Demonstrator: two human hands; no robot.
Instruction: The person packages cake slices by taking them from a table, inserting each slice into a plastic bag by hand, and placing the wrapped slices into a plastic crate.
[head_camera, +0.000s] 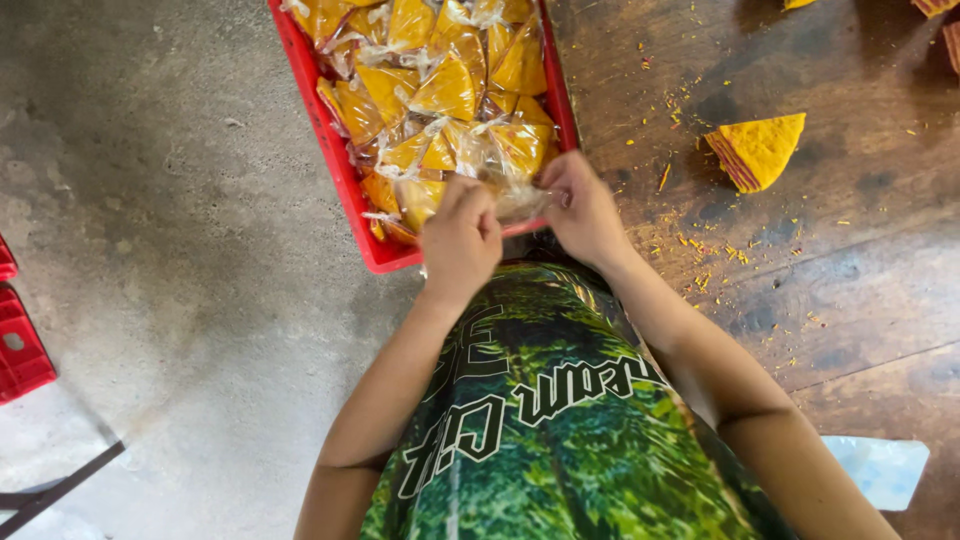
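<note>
Both hands pinch one clear bag at the red crate's near edge.
Left hand (460, 235) and right hand (583, 208) should grip the bag (515, 195) firmly, keeping it over the crate (345, 190).

Table (850, 290): dark wood, strewn with yellow crumbs.
Wedge (757, 150): yellow, layered edge, laid unwrapped on the table.
Floor (170, 250): grey concrete.
Second crate (18, 345): red, seen at the left edge.
</note>
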